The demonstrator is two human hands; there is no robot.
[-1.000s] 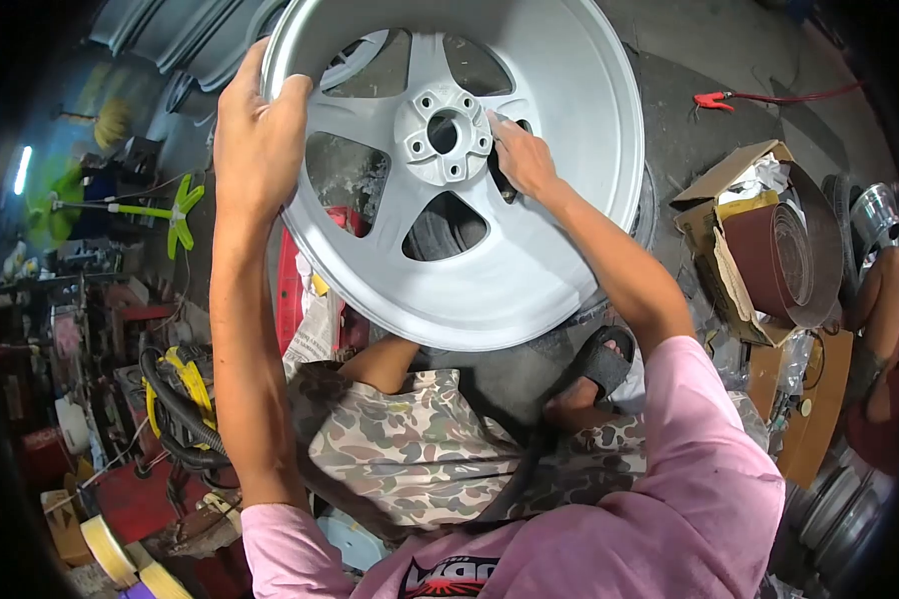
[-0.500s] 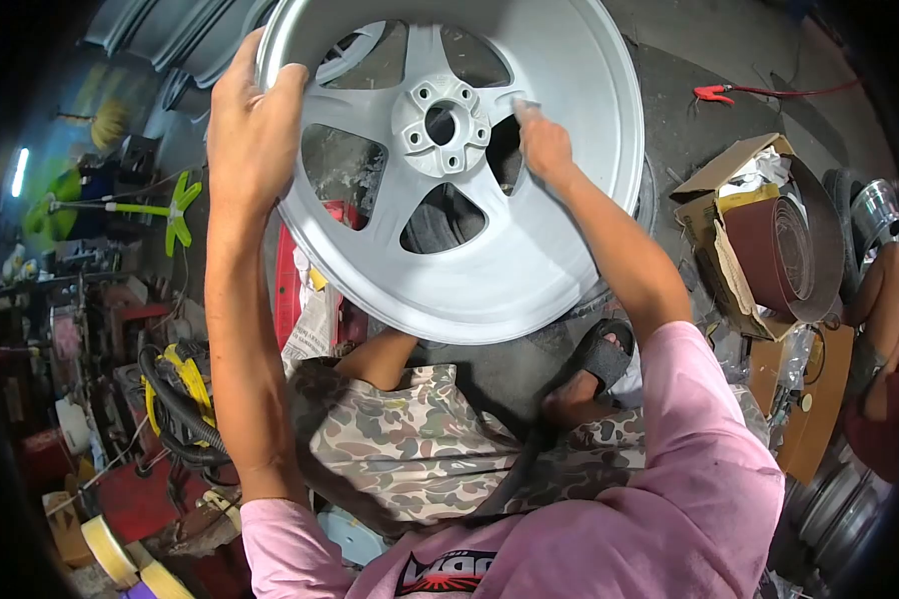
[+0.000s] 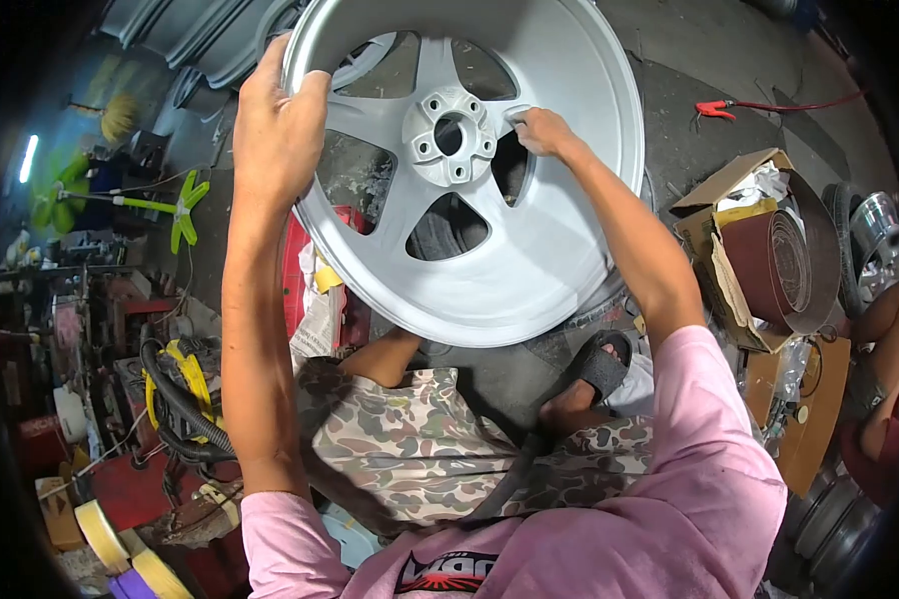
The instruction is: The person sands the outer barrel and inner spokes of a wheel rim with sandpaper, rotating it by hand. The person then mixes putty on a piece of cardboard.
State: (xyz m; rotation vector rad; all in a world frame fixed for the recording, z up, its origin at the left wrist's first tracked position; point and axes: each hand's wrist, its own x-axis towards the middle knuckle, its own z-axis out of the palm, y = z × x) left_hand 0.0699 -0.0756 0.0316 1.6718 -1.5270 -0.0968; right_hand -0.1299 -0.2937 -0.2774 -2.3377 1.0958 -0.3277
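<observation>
My left hand [image 3: 282, 135] is closed around the left edge of a grey-white car wheel rim [image 3: 529, 265], thumb on the inner side. The wheel is tilted toward me, showing its spokes, bolt holes and round centre hole. My right hand [image 3: 544, 132] is inside the barrel, its fingers bent and pressed on the spoke right of the hub [image 3: 449, 140]. Whatever lies under those fingertips is too small and hidden to name.
At right stand a cardboard box [image 3: 734, 200] with a brown abrasive roll [image 3: 769, 255] and a red clamp [image 3: 714, 110]. Another person's arm [image 3: 884, 339] shows at the right edge. Left are a green fan [image 3: 182, 210], a black hose [image 3: 185, 404] and tape rolls [image 3: 105, 534].
My right hand has shifted slightly along the spoke, with fingers more curled. The wheel's left edge and my left hand appear a little further right, partly as the view moved.
</observation>
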